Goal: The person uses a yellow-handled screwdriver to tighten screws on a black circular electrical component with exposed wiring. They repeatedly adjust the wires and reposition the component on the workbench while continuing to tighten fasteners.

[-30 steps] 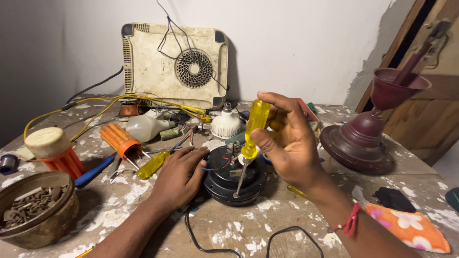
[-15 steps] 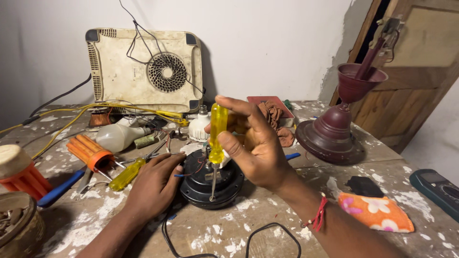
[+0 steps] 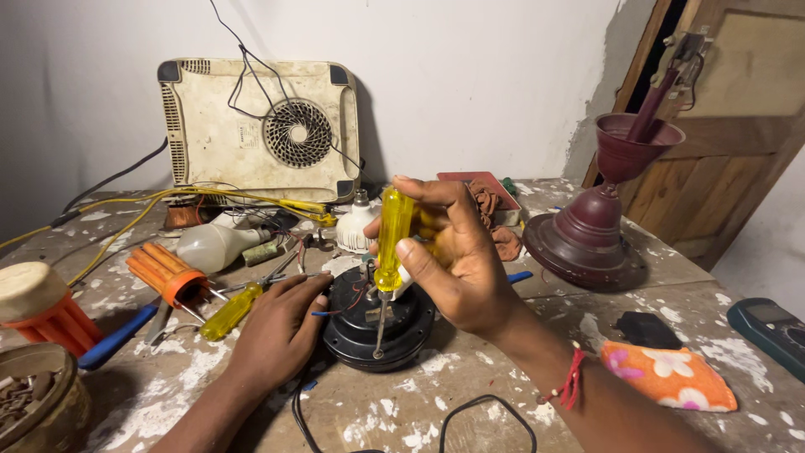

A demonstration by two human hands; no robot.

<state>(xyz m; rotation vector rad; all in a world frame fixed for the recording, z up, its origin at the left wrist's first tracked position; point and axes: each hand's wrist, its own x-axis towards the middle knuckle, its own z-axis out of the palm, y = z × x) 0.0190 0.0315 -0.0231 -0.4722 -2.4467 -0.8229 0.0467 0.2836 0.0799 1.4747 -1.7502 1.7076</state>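
This is looking like a small repair workshop for electrical goods. A rough table (image 3: 470, 411), its paint flaking off in white patches, is carrying the clutter. Ahead of the hands an old cooktop (image 3: 260, 126) is leaning bottom-out against a bare plastered wall, loose wires trailing over it. Right of the right hand (image 3: 453, 260) a maroon fan housing (image 3: 587, 235) is sitting, with a meter (image 3: 771, 331) lying farther right. Left of the left hand (image 3: 277, 331) screwdrivers (image 3: 168, 273), a bulb (image 3: 210, 247) and a bowl of metal scraps (image 3: 42, 411) are lying about. Between the hands a black motor (image 3: 381, 323) is sitting opened.
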